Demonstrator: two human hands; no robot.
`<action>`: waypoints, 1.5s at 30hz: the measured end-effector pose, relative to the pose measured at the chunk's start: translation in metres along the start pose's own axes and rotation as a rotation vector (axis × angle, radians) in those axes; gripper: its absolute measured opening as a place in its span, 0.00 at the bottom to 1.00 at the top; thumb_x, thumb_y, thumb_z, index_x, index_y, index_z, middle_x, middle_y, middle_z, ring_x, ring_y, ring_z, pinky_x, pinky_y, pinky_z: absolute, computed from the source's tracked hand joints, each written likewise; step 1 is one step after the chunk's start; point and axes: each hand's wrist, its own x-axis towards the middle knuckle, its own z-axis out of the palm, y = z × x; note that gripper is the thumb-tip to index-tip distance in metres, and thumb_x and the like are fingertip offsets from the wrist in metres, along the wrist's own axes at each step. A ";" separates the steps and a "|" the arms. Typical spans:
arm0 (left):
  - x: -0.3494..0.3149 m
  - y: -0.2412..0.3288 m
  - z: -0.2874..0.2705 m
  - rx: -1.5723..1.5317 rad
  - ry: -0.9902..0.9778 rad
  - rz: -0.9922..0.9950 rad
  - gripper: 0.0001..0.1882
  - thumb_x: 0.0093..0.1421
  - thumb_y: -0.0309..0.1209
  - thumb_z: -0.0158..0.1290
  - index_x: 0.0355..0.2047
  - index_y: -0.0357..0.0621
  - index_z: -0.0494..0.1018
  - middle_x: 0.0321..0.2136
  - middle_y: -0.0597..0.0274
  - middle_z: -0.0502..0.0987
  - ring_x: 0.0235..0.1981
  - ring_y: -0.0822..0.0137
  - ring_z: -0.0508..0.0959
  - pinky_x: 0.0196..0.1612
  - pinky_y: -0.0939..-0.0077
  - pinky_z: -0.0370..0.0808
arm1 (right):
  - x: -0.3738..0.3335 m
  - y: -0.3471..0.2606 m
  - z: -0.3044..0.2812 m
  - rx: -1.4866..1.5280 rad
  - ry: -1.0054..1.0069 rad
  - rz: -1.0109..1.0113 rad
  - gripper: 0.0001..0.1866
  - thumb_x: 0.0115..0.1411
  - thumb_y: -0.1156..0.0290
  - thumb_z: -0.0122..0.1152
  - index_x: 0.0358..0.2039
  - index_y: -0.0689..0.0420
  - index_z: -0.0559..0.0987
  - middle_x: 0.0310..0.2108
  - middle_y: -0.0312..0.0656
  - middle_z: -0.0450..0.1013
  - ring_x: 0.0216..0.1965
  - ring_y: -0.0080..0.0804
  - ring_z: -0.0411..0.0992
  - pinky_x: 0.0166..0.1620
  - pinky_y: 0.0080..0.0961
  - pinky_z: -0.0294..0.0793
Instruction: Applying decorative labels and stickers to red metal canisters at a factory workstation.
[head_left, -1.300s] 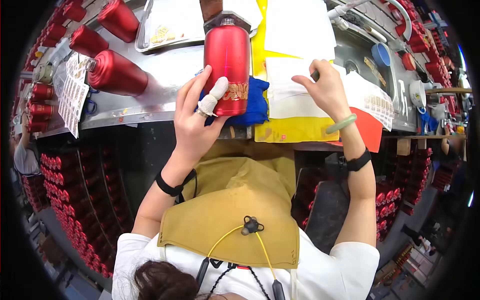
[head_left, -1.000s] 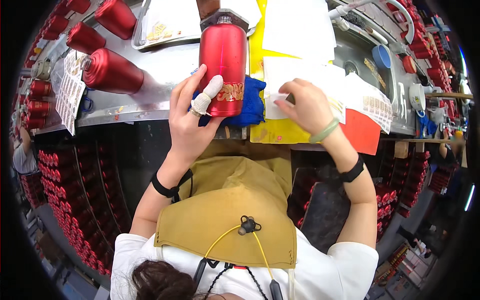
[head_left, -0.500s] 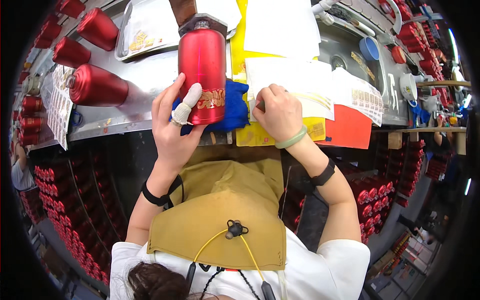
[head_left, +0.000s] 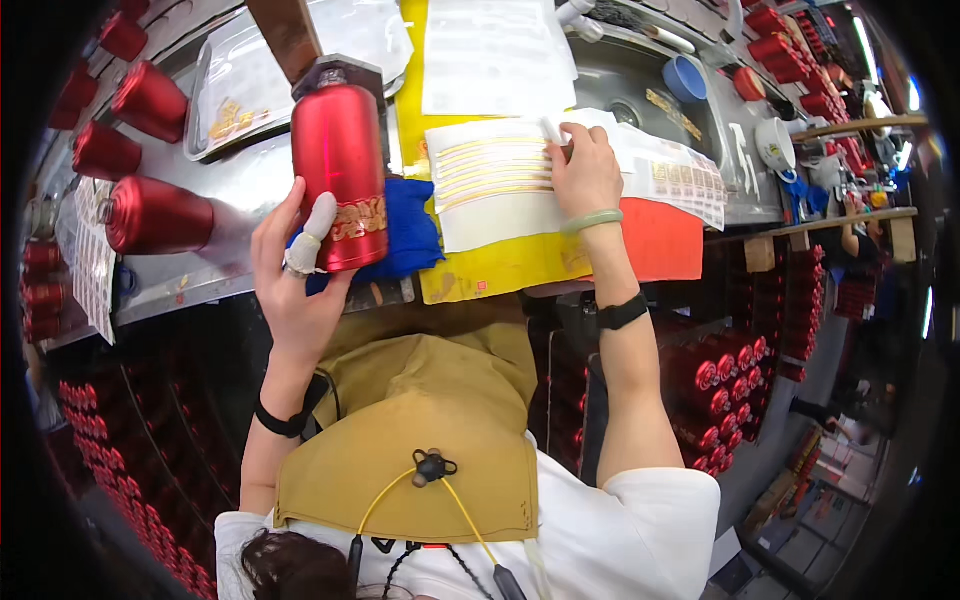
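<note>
Fingers of the left hand (head_left: pixel 298 298) hold the red bottle (head_left: pixel 338 160); right hand (head_left: pixel 589 180), grip unclear, seemingly handles adjacent gold strips (head_left: pixel 495 166); next move needs delicacy.

A metallic red bottle (head_left: pixel 338 140), gold-patterned near its base, lies against the left hand (head_left: pixel 300 285), neck pointing away. White paper (head_left: pixel 490 222) with parallel gold strips (head_left: pixel 492 167) lies beside the right hand (head_left: pixel 587 178).

The red bottle (head_left: pixel 337 150) has a smooth, metallic finish with a soft sheen, and the gold ornament (head_left: pixel 360 220) on it is shiny. The blue cloth (head_left: pixel 412 232) is matt and rough-textured; the tan apron (head_left: pixel 400 440) is matt fabric. The bench top (head_left: pixel 248 195) is smooth, reflective metal; the white sheet (head_left: pixel 485 225) is matt paper bearing glossy gold strips (head_left: pixel 495 162).
</note>
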 end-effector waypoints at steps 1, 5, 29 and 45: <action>-0.001 -0.001 -0.002 0.015 -0.030 0.008 0.39 0.43 0.17 0.70 0.59 0.46 0.76 0.63 0.55 0.71 0.59 0.53 0.74 0.60 0.62 0.74 | 0.000 0.010 -0.004 -0.006 0.010 0.007 0.19 0.61 0.62 0.68 0.49 0.58 0.80 0.47 0.49 0.75 0.48 0.51 0.75 0.49 0.44 0.77; -0.003 0.001 0.001 -0.008 -0.018 -0.006 0.40 0.42 0.16 0.69 0.59 0.50 0.77 0.63 0.56 0.71 0.59 0.52 0.73 0.57 0.63 0.77 | -0.013 0.062 -0.072 0.023 0.500 0.125 0.12 0.64 0.73 0.58 0.47 0.60 0.80 0.43 0.51 0.79 0.44 0.49 0.79 0.47 0.41 0.77; 0.004 0.005 -0.004 0.028 -0.053 0.035 0.39 0.42 0.17 0.71 0.59 0.43 0.76 0.63 0.52 0.71 0.58 0.53 0.74 0.59 0.64 0.75 | 0.047 -0.031 0.020 0.280 -0.227 -0.415 0.13 0.58 0.66 0.72 0.40 0.59 0.84 0.35 0.42 0.79 0.33 0.36 0.75 0.41 0.29 0.75; -0.008 -0.006 0.002 -0.151 -0.008 -0.212 0.47 0.46 0.26 0.73 0.68 0.40 0.65 0.61 0.47 0.72 0.56 0.52 0.77 0.57 0.64 0.77 | 0.004 -0.079 -0.012 0.457 -0.140 -0.341 0.07 0.68 0.72 0.61 0.36 0.63 0.78 0.25 0.43 0.73 0.25 0.28 0.68 0.33 0.26 0.69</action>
